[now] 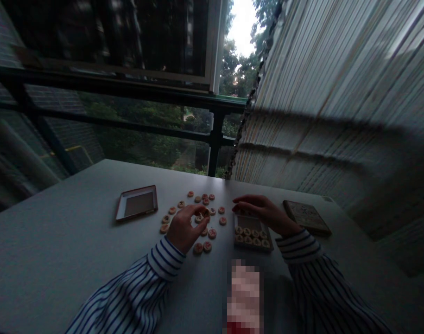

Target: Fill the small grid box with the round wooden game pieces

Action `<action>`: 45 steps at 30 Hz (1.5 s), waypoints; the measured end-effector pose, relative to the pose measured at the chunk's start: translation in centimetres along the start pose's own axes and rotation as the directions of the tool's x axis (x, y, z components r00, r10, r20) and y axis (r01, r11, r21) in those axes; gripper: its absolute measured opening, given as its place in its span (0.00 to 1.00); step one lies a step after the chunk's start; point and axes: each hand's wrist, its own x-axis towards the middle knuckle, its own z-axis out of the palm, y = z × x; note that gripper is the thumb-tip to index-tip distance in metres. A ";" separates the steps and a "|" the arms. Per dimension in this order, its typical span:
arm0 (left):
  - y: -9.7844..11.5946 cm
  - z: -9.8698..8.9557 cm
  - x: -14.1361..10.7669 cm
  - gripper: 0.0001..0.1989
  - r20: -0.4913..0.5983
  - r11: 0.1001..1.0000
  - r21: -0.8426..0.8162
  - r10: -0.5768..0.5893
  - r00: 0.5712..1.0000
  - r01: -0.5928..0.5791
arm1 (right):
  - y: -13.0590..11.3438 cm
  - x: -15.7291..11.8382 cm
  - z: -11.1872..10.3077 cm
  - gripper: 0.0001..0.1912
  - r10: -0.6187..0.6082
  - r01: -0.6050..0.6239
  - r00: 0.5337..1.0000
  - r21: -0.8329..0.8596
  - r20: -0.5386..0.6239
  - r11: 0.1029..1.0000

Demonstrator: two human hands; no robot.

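Observation:
Between the thumb and fingers of my left hand [184, 227] is a round xiangqi piece [205, 213], held just above the loose pieces on the table. Red-marked pieces [207, 246] and dark-marked ones lie scattered around that hand. My right hand [263, 211] reaches over the far part of a shallow box [237, 245], its fingers stretched out to the left and nothing visible in them. Whether it touches the box I cannot tell. Two rows of pieces [256, 241] fill the near part of the box, and bare bottom shows behind them.
An open lid-like tray [120, 212] lies at the left on the white table [76, 241]. A closed flat box [307, 216] with a patterned top is at the right. Beyond the table's far edge are a dark railing [217, 134] and a striped curtain [302, 102].

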 end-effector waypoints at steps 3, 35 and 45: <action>0.8 0.7 0.1 0.10 0.033 0.999 -0.032 -0.018 0.999 0.019 | 0.3 -0.5 -0.3 0.18 -0.011 0.011 1.000 -0.053 0.002 0.999; 5.8 8.7 0.7 0.07 0.161 0.951 -0.267 -0.117 0.980 0.157 | 3.4 -2.7 -2.4 0.14 -0.041 0.040 0.999 -0.080 -0.006 0.996; 5.3 9.3 -0.5 0.10 0.283 0.804 -0.451 -0.284 0.916 0.388 | 3.9 -2.9 -2.6 0.14 -0.027 0.035 0.997 -0.122 0.067 0.992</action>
